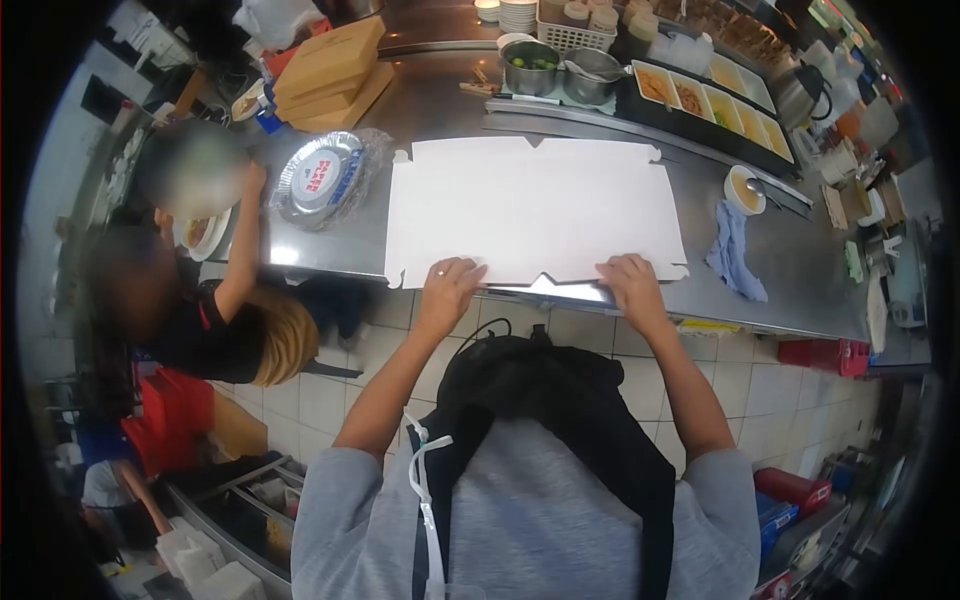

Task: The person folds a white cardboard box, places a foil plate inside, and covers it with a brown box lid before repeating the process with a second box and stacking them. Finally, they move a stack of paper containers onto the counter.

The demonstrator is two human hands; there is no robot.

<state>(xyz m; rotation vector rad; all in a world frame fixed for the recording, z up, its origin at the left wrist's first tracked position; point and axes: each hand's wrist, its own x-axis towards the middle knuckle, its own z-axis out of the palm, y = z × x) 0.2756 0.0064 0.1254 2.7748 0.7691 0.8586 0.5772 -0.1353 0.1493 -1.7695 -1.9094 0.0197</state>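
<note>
A large white cardboard sheet (535, 208) with notched edges and cut corner tabs lies flat on the steel counter. My left hand (450, 292) grips its near edge toward the left, fingers on top and a ring on one finger. My right hand (634, 290) holds the same edge farther right, fingers curled over it. Between my hands, a small V-shaped notch shows in the near edge. My thumbs are largely hidden. Left of the sheet sits a plastic-wrapped pack of paper plates (320, 180).
Brown cardboard boxes (330, 70) are stacked at back left. Steel pots (530, 70) and a black rack of food trays (710, 105) line the back. A bowl with a spoon (744, 190) and a blue cloth (736, 252) lie right. A co-worker (215, 310) stands left.
</note>
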